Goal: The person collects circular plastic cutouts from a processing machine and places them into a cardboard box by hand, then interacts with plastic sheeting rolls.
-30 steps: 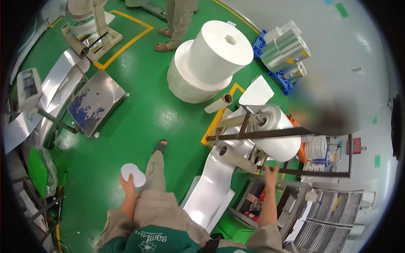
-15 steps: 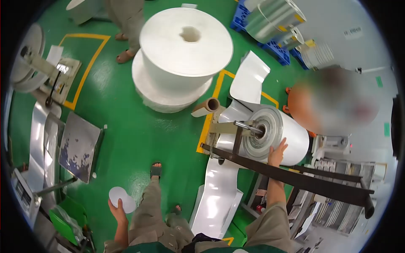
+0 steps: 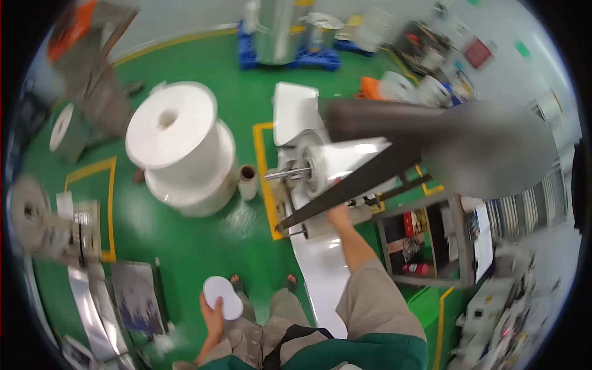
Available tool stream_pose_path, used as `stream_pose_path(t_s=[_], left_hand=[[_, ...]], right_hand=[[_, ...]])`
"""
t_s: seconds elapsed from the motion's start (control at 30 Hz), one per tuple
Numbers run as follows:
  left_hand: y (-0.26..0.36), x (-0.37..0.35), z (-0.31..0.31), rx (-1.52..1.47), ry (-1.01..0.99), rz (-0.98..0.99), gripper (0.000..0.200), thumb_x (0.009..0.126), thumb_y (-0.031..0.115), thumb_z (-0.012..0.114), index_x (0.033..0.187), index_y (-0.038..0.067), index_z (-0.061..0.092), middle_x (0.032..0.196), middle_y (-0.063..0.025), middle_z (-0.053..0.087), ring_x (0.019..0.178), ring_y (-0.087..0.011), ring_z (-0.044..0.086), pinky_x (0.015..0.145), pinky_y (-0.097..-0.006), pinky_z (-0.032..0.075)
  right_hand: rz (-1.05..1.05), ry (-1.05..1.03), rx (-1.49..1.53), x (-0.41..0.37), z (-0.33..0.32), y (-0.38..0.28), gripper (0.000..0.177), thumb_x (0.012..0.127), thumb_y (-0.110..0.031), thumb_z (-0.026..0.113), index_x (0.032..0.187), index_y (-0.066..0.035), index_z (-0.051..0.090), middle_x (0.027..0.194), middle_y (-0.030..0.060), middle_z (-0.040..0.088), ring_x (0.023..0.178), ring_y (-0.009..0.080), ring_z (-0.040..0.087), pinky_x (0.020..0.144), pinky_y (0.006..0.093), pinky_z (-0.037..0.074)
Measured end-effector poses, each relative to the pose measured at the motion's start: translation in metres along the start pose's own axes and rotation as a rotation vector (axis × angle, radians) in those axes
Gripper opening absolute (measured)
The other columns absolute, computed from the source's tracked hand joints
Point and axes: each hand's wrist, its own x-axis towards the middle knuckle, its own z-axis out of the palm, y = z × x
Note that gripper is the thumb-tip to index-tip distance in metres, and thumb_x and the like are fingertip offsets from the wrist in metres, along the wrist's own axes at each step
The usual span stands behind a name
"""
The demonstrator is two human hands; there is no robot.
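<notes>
The left hand point(image 3: 213, 317) still grips the white pad point(image 3: 223, 298), lower centre; the right hand point(image 3: 338, 214) has dropped beneath the film roll point(image 3: 351, 161), grip unclear.

No word, number or brand can be read anywhere in this blurred view. At about one o'clock, a red panel point(image 3: 478, 52) on the wall carries marks too small to make out, and the green tag point(image 3: 523, 48) just beside it is equally illegible. Yellow lines point(image 3: 264, 179) painted on the green floor point(image 3: 203, 246) frame a bay at twelve o'clock, and a second yellow outline point(image 3: 111, 203) lies at nine o'clock; neither carries lettering. At six o'clock, the white oval piece point(image 3: 223, 298) in the left hand point(image 3: 213, 317) shows a plain face.
</notes>
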Motion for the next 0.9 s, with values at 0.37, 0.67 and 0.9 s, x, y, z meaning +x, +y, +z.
stream_pose_path(t_s=[0.37,0.67,0.9], left_hand=[[0.156,-0.051,0.245,0.184,-0.643,0.378,0.032,0.081,0.018,0.059,0.103,-0.002,0.049,0.09,-0.0116,0.058,0.084,-0.0173,0.055,0.074,-0.0296,0.044],[0.223,0.034,0.441,-0.268,-0.336,0.513,0.034,0.086,0.014,0.054,0.111,-0.005,0.043,0.105,-0.0134,0.053,0.092,-0.0174,0.052,0.082,-0.0299,0.041],[0.175,0.126,0.498,-0.178,-0.18,0.511,0.034,0.086,0.017,0.055,0.109,-0.006,0.045,0.103,-0.0141,0.054,0.092,-0.0201,0.053,0.079,-0.0298,0.042]], right_hand=[[0.57,0.289,1.004,-0.089,-0.127,0.06,0.039,0.081,-0.031,0.057,0.11,-0.005,0.055,0.083,0.0118,0.062,0.075,0.0213,0.059,0.071,0.0306,0.045],[0.714,0.547,1.12,-0.097,-0.148,0.183,0.029,0.085,-0.025,0.054,0.103,-0.003,0.057,0.088,0.01,0.064,0.079,0.0169,0.061,0.071,0.0281,0.046],[0.523,0.546,1.218,-0.052,-0.187,0.134,0.035,0.083,-0.024,0.057,0.11,-0.003,0.053,0.109,0.0184,0.055,0.092,0.0261,0.058,0.078,0.0342,0.045]])
